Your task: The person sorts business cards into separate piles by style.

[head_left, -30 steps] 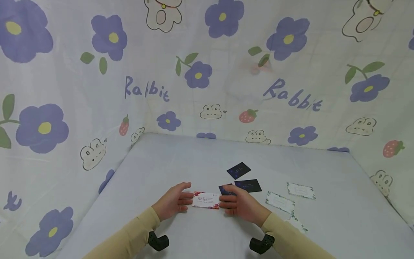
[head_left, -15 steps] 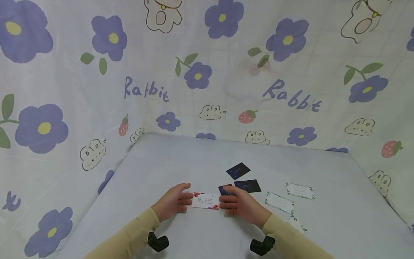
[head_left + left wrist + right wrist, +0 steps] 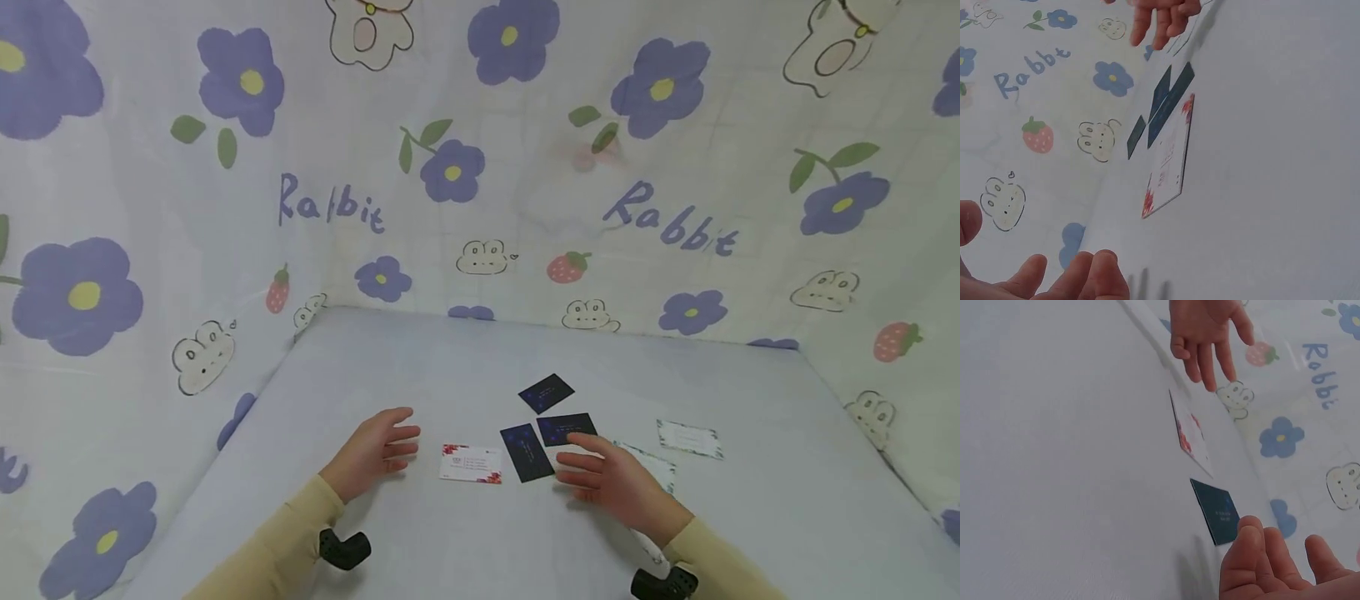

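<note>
Both hands lie relaxed and empty on the counter (image 3: pixel 450 358), the left hand (image 3: pixel 372 452) at 9 o'clock and the right hand (image 3: pixel 613 482) at 3 o'clock of the white card (image 3: pixel 470 463).

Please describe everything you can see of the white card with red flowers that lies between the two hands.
The white card is a small rectangle, apparently thin paper or cardstock, with red floral prints at opposite corners and small printed lines, too small to read. It lies flat, face up, on the pale table. Neither hand touches it: the left hand is open to one side, the right hand open farther off on the other. A dark blue card lies just beside it, apart.
</note>
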Demonstrator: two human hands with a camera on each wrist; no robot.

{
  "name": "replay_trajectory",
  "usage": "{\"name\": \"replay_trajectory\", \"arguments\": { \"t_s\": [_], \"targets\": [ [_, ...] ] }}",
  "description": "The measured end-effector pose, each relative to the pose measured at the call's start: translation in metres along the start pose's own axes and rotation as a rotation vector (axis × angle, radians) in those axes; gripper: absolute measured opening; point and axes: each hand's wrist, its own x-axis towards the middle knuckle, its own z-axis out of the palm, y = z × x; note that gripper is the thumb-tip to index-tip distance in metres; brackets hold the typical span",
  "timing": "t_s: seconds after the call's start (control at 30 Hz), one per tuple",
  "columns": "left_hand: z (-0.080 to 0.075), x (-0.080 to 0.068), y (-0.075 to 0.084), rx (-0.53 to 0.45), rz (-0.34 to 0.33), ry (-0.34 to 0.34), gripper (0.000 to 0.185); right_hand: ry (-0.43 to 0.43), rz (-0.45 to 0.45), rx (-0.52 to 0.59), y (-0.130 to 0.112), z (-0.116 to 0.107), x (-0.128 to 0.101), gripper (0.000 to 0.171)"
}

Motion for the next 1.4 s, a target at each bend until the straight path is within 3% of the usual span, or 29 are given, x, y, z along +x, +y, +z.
{"name": "replay_trajectory", "arguments": {
  "t_s": [0.2, 0.47, 0.87, 1.03, 1.27, 1.4],
  "targets": [
    [-0.020, -0.001, 0.008, -0.043, 0.007, 0.018, 0.062, 0.036, 0.020, 0.080, 0.008, -0.037, -0.023, 0.074],
    [-0.025, -0.002, 0.012, -0.054, 0.009, 0.032, 0.060, 0.091, 0.036, 0.192, 0.011, -0.063, -0.048, 0.068],
    [-0.016, 0.003, 0.008, -0.044, 0.019, 0.005, 0.060, 0.078, 0.017, 0.209, 0.016, -0.069, -0.058, 0.051],
    [-0.010, 0.002, 0.009, -0.028, 0.026, -0.001, 0.060, 0.079, 0.023, 0.210, 0.017, -0.070, -0.061, 0.051],
    [0.000, 0.007, 0.009, -0.018, 0.030, -0.017, 0.059, 0.021, 0.003, 0.235, 0.021, -0.072, -0.063, 0.028],
    [0.009, 0.017, 0.011, -0.013, 0.020, -0.035, 0.060, 0.027, 0.006, 0.255, 0.021, -0.067, -0.061, 0.037]
  ]
}}
